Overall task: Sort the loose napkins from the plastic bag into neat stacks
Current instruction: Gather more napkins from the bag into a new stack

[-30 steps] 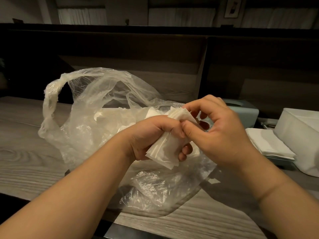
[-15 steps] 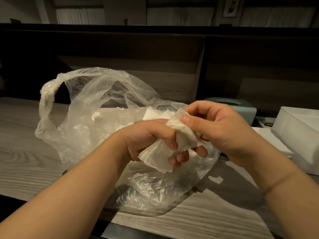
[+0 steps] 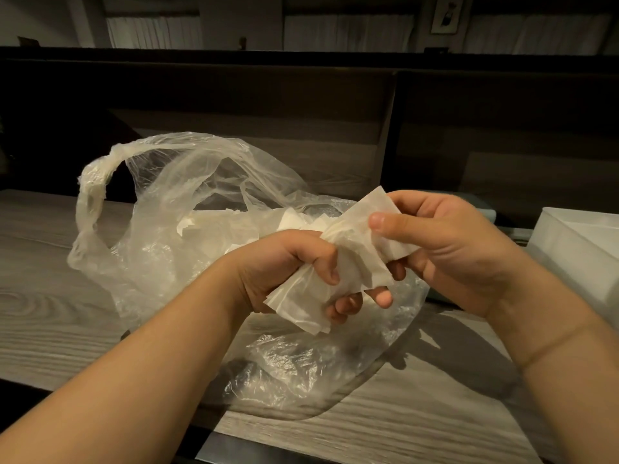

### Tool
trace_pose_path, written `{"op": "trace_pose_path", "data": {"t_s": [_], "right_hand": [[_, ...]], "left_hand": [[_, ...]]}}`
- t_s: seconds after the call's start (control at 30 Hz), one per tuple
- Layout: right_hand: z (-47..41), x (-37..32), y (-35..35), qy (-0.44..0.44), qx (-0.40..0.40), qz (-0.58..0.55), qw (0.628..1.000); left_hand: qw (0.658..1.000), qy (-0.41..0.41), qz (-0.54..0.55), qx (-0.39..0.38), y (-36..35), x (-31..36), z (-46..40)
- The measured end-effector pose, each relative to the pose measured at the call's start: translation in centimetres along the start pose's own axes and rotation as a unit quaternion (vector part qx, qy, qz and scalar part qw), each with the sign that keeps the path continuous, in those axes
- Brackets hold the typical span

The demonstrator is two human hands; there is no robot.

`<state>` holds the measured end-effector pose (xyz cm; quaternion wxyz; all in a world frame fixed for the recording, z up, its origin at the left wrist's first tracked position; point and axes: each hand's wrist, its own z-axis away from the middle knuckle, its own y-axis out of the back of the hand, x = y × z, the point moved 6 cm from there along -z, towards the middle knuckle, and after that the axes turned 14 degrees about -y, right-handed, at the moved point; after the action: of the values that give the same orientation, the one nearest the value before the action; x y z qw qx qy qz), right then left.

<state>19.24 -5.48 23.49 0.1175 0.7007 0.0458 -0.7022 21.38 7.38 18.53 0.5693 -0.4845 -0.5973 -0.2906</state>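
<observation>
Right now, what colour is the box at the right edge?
White, plain; the box shows only in the head view.

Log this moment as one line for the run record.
left hand: grips napkin bunch | right hand: pinches one napkin | plastic bag: on table

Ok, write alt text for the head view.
Two bare hands work a bunch of napkins: the left hand grips the bunch while the right hand pinches one napkin free. Behind them a clear plastic bag lies on a wooden table.
</observation>
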Motion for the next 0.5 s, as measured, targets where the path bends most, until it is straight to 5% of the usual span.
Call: {"op": "trace_pose_path", "data": {"t_s": [0.33, 0.5], "right_hand": [[-0.2, -0.3, 1.8, 0.039, 0.136, -0.081, 0.987], [1.2, -1.6, 1.7, 0.061, -0.019, -0.295, 0.953]], "left_hand": [[0.998, -0.009, 0.055, -0.017, 0.1, 0.0, -0.1], [0.989, -0.058, 0.116, 0.069, 1.0, 1.0, -0.5]]}}
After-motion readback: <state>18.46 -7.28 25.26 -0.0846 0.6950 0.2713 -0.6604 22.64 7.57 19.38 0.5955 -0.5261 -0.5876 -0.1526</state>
